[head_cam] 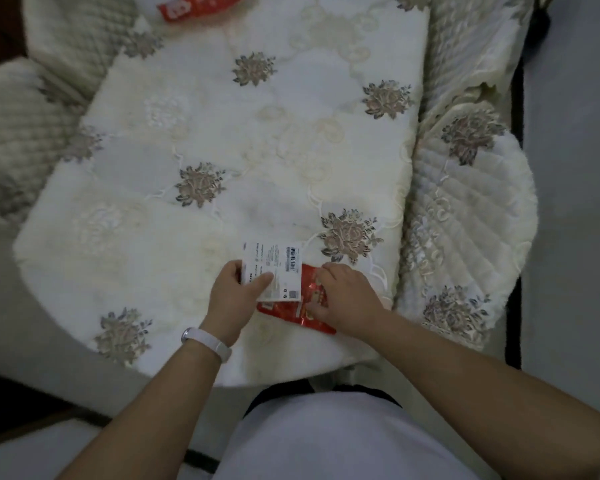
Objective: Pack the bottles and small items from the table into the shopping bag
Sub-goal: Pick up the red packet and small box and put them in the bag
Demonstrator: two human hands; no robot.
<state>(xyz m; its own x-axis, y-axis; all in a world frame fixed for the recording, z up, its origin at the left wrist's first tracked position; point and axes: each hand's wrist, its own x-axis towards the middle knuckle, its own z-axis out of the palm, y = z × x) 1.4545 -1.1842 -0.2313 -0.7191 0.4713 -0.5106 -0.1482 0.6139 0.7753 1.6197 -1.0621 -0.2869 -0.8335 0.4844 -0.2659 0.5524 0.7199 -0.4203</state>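
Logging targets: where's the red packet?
Head view, lower centre, over the cushion: red packet in the right hand, partly covered by the white packet the left hand holds.

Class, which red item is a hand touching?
The near red packet, under the right hand; the far red item at the top edge lies alone.

Two hands [238,289] [347,296], one white packet [274,258], one red packet [314,303], one red item [194,6].

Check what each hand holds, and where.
Left hand pinches the white packet at its near left corner. Right hand grips the red packet's right edge.
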